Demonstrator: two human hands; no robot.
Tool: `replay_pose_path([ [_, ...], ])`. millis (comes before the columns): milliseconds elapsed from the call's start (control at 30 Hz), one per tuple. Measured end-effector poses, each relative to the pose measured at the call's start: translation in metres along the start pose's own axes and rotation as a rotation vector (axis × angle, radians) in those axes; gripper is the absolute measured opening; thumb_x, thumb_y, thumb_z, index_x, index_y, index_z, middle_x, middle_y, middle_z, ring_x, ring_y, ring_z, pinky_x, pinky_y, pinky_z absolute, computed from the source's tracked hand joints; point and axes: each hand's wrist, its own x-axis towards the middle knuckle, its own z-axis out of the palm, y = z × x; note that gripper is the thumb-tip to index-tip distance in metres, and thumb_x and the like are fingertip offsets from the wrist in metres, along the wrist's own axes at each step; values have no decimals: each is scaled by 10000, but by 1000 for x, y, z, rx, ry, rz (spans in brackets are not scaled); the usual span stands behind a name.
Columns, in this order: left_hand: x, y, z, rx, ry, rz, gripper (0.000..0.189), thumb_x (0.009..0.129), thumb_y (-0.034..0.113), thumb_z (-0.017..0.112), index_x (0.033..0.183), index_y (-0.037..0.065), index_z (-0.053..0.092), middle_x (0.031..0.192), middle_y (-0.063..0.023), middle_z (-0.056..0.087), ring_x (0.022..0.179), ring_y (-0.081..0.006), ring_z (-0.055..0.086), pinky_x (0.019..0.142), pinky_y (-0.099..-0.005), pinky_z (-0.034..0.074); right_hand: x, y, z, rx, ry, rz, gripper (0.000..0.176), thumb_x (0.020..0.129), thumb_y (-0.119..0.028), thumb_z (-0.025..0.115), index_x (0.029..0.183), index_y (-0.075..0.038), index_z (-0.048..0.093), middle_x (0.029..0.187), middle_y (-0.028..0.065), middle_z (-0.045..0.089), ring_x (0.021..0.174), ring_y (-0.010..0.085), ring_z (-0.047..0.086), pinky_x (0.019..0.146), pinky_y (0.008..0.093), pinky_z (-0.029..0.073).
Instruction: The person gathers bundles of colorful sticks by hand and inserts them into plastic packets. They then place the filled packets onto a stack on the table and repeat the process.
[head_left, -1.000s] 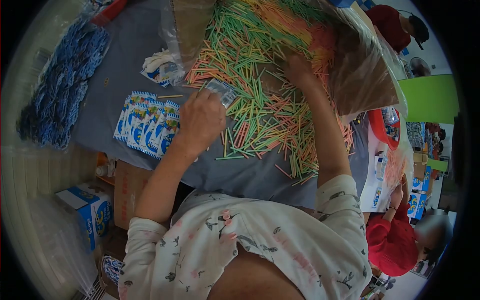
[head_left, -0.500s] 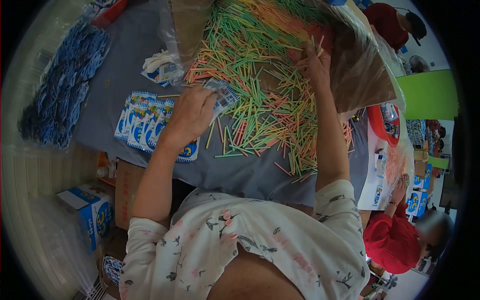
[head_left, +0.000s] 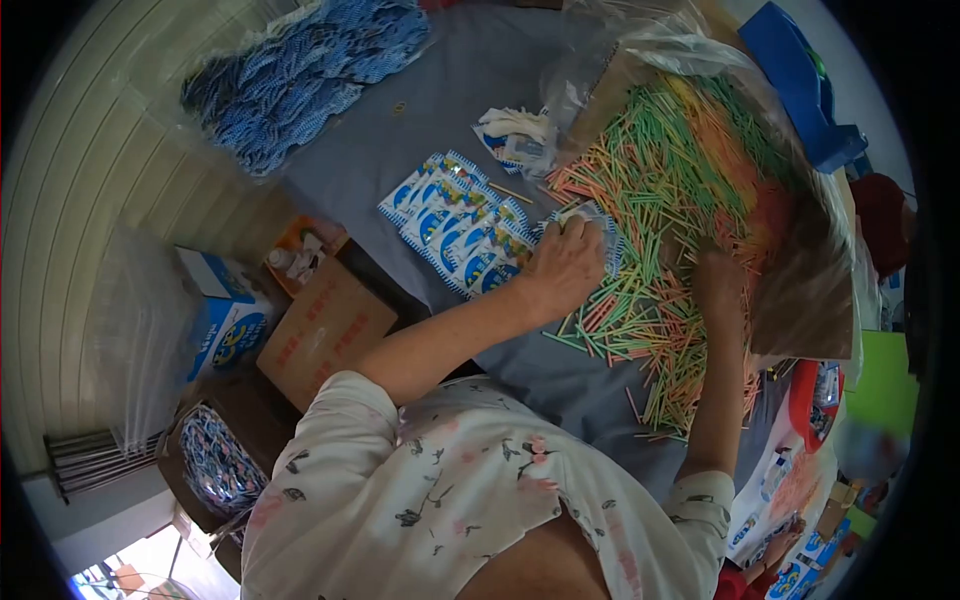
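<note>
My left hand [head_left: 568, 268] has its fingers curled over a small clear plastic packet [head_left: 612, 240] with blue and white print, at the left edge of a heap of thin pastel sticks [head_left: 640, 190]. Deep among the sticks, right of the packet, is my right hand [head_left: 718, 278], knuckles up; its fingertips are hidden, and whether it holds a stick does not show. Beside my left hand lies a row of overlapping blue and white printed packets [head_left: 455, 222]. One loose stick [head_left: 511, 193] rests between that row and the heap.
A crumpled packet with white material [head_left: 517, 138] lies beyond the row. Bundled blue strips [head_left: 305, 85] sit at the far left. Clear plastic sheeting and brown cardboard [head_left: 805, 300] border the heap. A blue holder [head_left: 800, 85], red basket [head_left: 812, 400] and brown carton [head_left: 328, 325] surround the grey cloth.
The view has swung, moving the table contents rightward in the picture. My right hand has gone from raised with a couple of sticks down into the heap. My left hand stays on the packet.
</note>
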Motion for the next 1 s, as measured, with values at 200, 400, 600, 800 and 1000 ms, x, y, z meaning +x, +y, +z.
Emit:
replay_pose_path([
  [200, 1, -17, -6, -291, -7, -129, 159, 747, 18, 570, 889, -36, 620, 944, -166, 554, 947, -351, 526, 803, -436, 477, 29, 31, 43, 296, 393, 40, 303, 875, -63, 563, 1163, 19, 606, 966, 232, 682, 865, 410, 664, 738, 457, 534],
  [400, 5, -18, -7, -277, 123, 40, 64, 766, 0, 579, 763, -3, 643, 897, -148, 544, 926, -331, 524, 811, -433, 458, 5, 17, 0, 1650, 512, 429, 142, 978, -153, 527, 990, -27, 591, 794, 82, 640, 613, 141, 574, 533, 298, 446],
  [600, 1, -11, -14, -159, -50, -21, 40, 737, 16, 584, 724, -9, 613, 880, -139, 547, 904, -336, 536, 790, -433, 477, -6, 26, -14, 2133, 441, 348, 92, 948, -141, 557, 887, -80, 525, 645, -27, 464, 505, 51, 354, 442, 236, 260],
  [800, 9, -23, -15, -263, -50, -101, 65, 779, 16, 581, 747, -15, 628, 851, -154, 566, 863, -334, 556, 770, -436, 483, -2, 17, -7, 971, 175, 189, 206, 877, -138, 568, 1036, -8, 580, 765, 103, 627, 649, 246, 599, 595, 396, 453],
  [1000, 9, -22, -16, -286, -34, -84, 91, 790, 42, 653, 865, -6, 673, 833, -124, 586, 854, -320, 563, 763, -421, 469, 19, -12, -16, 263, -53, 175, 266, 805, -108, 579, 1042, -7, 645, 975, 241, 672, 939, 376, 660, 788, 484, 532],
])
